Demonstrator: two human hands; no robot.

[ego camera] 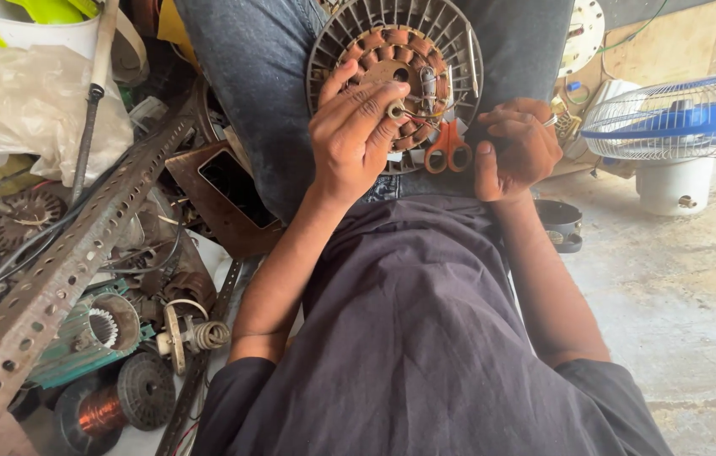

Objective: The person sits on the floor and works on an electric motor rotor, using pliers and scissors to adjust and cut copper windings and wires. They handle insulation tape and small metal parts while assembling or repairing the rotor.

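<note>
A round grey fan motor housing (459, 51) lies on my lap, with a ring of copper windings (379, 42) inside it. My left hand (354, 135) rests over the lower left of the windings and pinches a small pale connector between thumb and fingertips. My right hand (517, 148) is curled at the housing's lower right edge, beside orange-handled scissors (448, 152) that lie against the housing. What the right hand's fingers hold is hidden.
A perforated metal angle bar (54, 279) slants across a pile of motor parts, copper coils (100, 411) and wires at the left. A phone (235, 187) lies on a brown board. A blue and white table fan (683, 118) stands at the right on the concrete floor.
</note>
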